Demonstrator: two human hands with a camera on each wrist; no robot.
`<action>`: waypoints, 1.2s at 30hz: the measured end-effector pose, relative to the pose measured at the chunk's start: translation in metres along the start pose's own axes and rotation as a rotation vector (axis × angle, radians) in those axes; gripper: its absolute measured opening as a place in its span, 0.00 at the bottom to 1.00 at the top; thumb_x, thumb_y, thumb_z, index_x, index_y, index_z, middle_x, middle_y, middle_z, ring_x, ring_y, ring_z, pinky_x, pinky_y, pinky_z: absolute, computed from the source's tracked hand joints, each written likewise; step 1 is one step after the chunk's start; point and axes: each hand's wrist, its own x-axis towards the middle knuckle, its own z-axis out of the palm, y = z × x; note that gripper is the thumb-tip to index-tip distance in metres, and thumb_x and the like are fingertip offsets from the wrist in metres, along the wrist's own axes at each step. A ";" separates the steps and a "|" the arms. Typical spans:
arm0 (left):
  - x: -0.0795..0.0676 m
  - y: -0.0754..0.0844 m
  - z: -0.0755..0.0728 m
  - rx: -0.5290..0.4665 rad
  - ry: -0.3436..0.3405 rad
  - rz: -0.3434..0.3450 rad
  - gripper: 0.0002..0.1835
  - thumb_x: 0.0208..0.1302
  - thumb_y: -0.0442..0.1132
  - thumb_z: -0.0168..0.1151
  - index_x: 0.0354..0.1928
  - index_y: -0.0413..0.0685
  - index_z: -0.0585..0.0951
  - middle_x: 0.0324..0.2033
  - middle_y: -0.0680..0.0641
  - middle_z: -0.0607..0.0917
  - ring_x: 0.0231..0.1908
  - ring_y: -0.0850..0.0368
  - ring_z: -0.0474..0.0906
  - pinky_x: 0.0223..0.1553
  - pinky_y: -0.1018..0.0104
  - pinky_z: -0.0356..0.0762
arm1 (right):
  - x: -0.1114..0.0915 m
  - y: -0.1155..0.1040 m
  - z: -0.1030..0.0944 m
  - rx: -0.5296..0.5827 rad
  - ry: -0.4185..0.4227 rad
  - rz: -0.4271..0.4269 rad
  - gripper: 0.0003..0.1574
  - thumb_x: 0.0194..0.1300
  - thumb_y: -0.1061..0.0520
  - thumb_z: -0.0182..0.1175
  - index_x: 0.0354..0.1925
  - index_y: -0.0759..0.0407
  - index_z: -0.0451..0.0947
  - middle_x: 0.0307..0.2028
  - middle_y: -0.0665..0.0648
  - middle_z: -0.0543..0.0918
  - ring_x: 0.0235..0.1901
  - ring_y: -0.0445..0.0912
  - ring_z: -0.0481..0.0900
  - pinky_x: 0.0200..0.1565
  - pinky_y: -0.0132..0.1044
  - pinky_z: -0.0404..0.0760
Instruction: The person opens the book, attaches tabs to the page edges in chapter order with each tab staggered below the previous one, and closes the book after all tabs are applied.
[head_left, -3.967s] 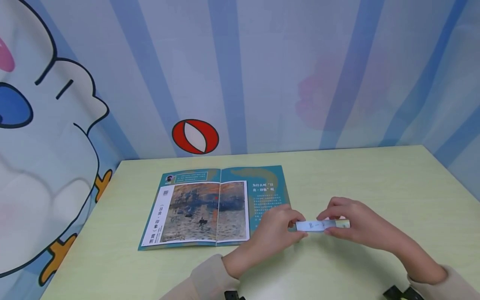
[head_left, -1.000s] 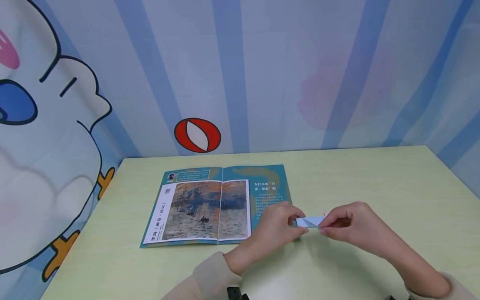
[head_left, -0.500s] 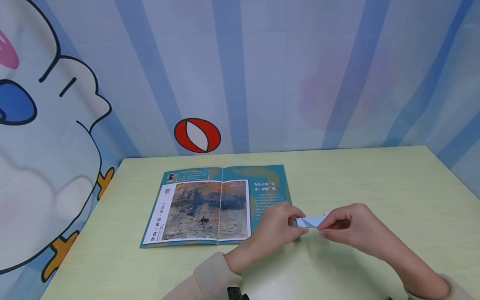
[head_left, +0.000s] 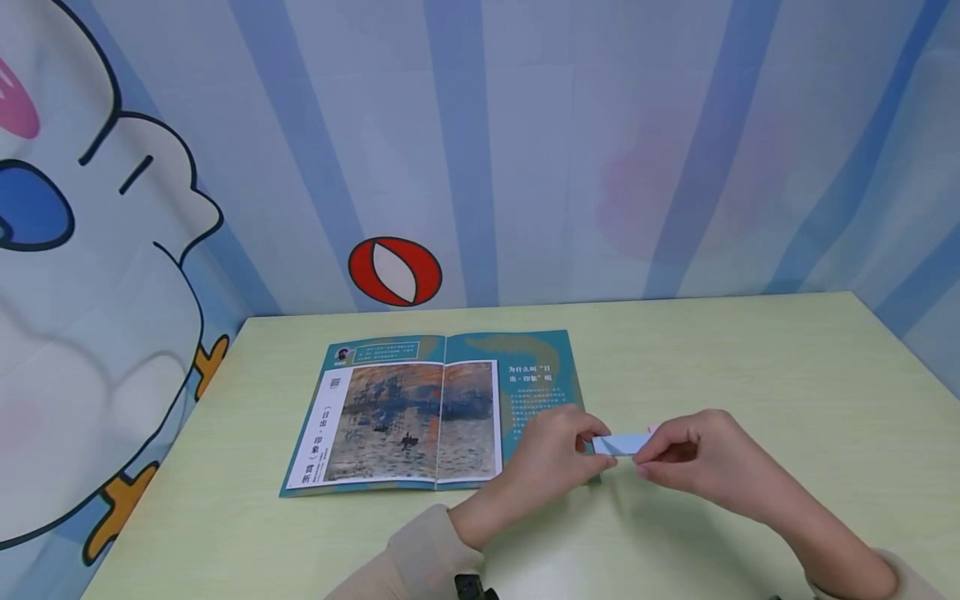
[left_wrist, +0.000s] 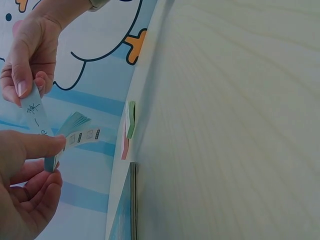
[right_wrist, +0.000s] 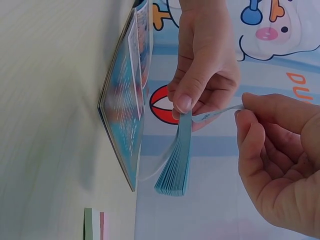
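Note:
My left hand (head_left: 558, 450) pinches one end of a blue pad of sticky note strips (right_wrist: 175, 172) between thumb and fingers, above the table. The pad's loose ends fan out in the right wrist view. Thumb and forefinger of my right hand (head_left: 712, 458) pinch the end of one pale blue strip (left_wrist: 34, 111), which bends away from the pad while its other end stays at my left thumb. Dark handwriting shows on this strip. A white printed slip (left_wrist: 82, 136) also sticks out from the pad.
An open teal booklet (head_left: 536, 350) with a painting print lies left of the pad, partly under my left hand. A green sticky pad (left_wrist: 131, 120) and a pink one (left_wrist: 124, 145) lie on the table. Behind the table (head_left: 787, 358) stands a blue striped backdrop (head_left: 525, 167).
Four seconds ago my right hand held the pad's far end; it has since taken a strip's end and bent it away. In the last second it shifts slightly down and left; my left hand stays.

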 end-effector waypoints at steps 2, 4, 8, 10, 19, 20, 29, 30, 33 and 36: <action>0.000 0.000 0.000 0.001 0.000 0.001 0.09 0.52 0.40 0.71 0.35 0.48 0.85 0.26 0.58 0.78 0.24 0.71 0.68 0.25 0.81 0.67 | 0.000 0.000 0.000 0.001 -0.001 -0.002 0.08 0.56 0.58 0.67 0.32 0.62 0.84 0.30 0.55 0.84 0.27 0.41 0.80 0.29 0.34 0.80; 0.000 0.000 0.000 0.001 0.000 0.002 0.09 0.51 0.39 0.71 0.35 0.48 0.85 0.25 0.58 0.77 0.24 0.71 0.68 0.25 0.81 0.67 | -0.001 0.000 0.000 0.003 -0.002 -0.003 0.08 0.56 0.58 0.67 0.32 0.62 0.84 0.30 0.54 0.84 0.27 0.41 0.81 0.29 0.34 0.80; 0.000 0.000 0.001 0.003 0.002 0.003 0.08 0.51 0.39 0.71 0.35 0.48 0.85 0.25 0.58 0.77 0.24 0.71 0.68 0.25 0.81 0.67 | -0.001 -0.001 0.001 -0.002 -0.001 -0.008 0.08 0.56 0.58 0.67 0.32 0.62 0.84 0.29 0.54 0.84 0.27 0.41 0.80 0.29 0.34 0.80; 0.000 0.000 0.001 0.006 0.005 0.004 0.08 0.51 0.39 0.71 0.35 0.48 0.85 0.25 0.58 0.77 0.24 0.71 0.68 0.25 0.81 0.67 | -0.001 -0.001 0.001 -0.007 0.000 -0.010 0.07 0.55 0.58 0.67 0.32 0.62 0.84 0.29 0.53 0.84 0.27 0.41 0.80 0.29 0.34 0.80; 0.000 0.001 0.000 0.011 0.011 0.010 0.09 0.51 0.40 0.71 0.35 0.48 0.86 0.25 0.58 0.78 0.24 0.71 0.68 0.25 0.82 0.67 | -0.001 -0.001 0.002 -0.020 0.001 -0.021 0.07 0.55 0.58 0.67 0.32 0.62 0.84 0.29 0.52 0.84 0.28 0.40 0.81 0.28 0.34 0.80; 0.000 0.001 0.001 0.013 0.011 0.010 0.09 0.51 0.40 0.71 0.35 0.48 0.86 0.25 0.58 0.78 0.24 0.71 0.68 0.25 0.82 0.67 | -0.001 -0.001 0.002 -0.019 0.000 -0.021 0.07 0.55 0.58 0.67 0.32 0.62 0.84 0.29 0.52 0.84 0.28 0.40 0.81 0.28 0.34 0.80; 0.001 0.001 0.001 0.009 -0.002 0.003 0.09 0.51 0.39 0.71 0.35 0.47 0.86 0.25 0.58 0.77 0.24 0.71 0.68 0.25 0.82 0.67 | -0.002 -0.003 0.002 -0.023 -0.007 -0.043 0.06 0.55 0.59 0.67 0.31 0.61 0.84 0.28 0.52 0.84 0.29 0.40 0.81 0.28 0.33 0.80; 0.001 0.001 0.002 0.009 -0.003 0.003 0.09 0.51 0.39 0.71 0.35 0.47 0.86 0.25 0.58 0.77 0.24 0.71 0.68 0.25 0.82 0.67 | -0.003 -0.003 0.002 -0.021 -0.008 -0.045 0.06 0.55 0.59 0.67 0.31 0.61 0.84 0.28 0.53 0.84 0.28 0.40 0.81 0.28 0.34 0.80; 0.001 0.001 0.002 0.009 -0.006 0.003 0.09 0.51 0.39 0.71 0.35 0.47 0.86 0.25 0.58 0.77 0.24 0.70 0.68 0.24 0.81 0.67 | -0.003 -0.004 0.003 -0.017 -0.010 -0.049 0.05 0.55 0.59 0.67 0.31 0.60 0.84 0.29 0.54 0.84 0.27 0.40 0.81 0.28 0.34 0.80; 0.001 0.001 0.002 0.005 -0.009 0.004 0.09 0.51 0.39 0.71 0.36 0.47 0.86 0.25 0.58 0.78 0.24 0.70 0.68 0.24 0.81 0.67 | -0.003 -0.004 0.003 -0.019 -0.007 -0.050 0.05 0.55 0.59 0.67 0.31 0.60 0.84 0.29 0.54 0.84 0.26 0.40 0.80 0.28 0.34 0.80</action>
